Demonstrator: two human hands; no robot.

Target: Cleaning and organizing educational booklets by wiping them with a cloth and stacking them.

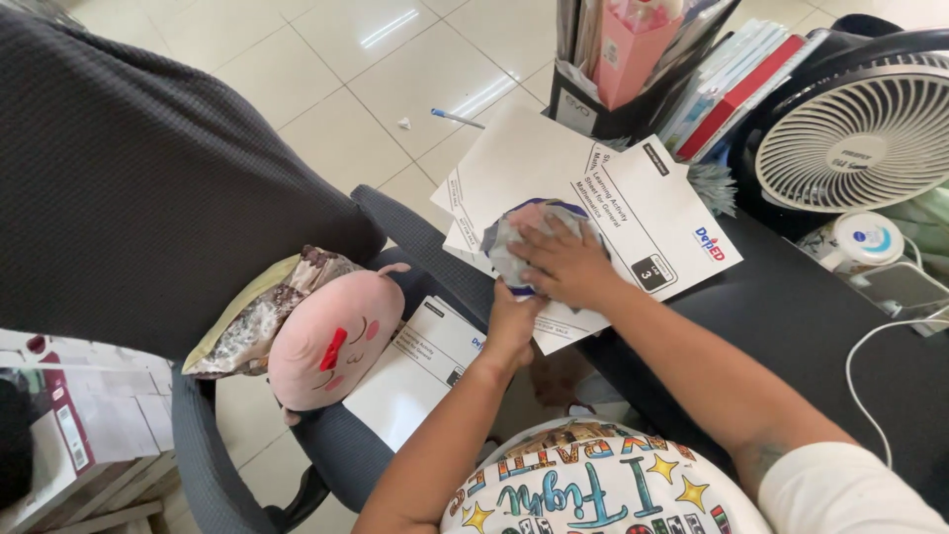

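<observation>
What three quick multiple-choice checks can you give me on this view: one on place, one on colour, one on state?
1. Where does the cloth lie?
A. on the white booklets
B. on the floor
C. on the fan

2. What colour is the plush toy on the chair?
A. green
B. pink
C. black

3. How is the right hand?
A. in the air
B. flat on the cloth
C. holding a pen

Answers: 1 A, booklets show around it; 2 B, its round body is pink; 3 B, its fingers spread over the cloth while the left hand grips the booklets' edge.
</observation>
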